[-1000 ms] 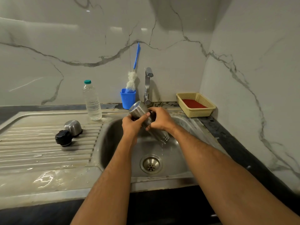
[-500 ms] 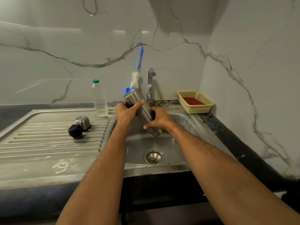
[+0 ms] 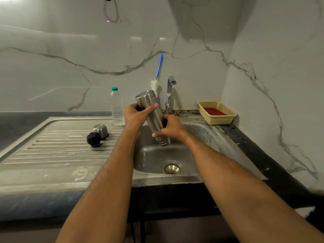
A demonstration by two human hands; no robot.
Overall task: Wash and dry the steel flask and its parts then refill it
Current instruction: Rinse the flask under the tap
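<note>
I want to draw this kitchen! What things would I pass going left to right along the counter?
Black stopper → steel cup lid → plastic water bottle → steel flask → tap → yellow basket.

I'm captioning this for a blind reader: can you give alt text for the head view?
Both hands, left hand and right hand, hold a steel flask tilted mouth-down over the sink. Its steel cup and black stopper sit on the drainboard.

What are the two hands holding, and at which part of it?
Both hold the steel flask, tilted mouth-down over the sink: left hand near its base, right hand near its mouth.
</note>
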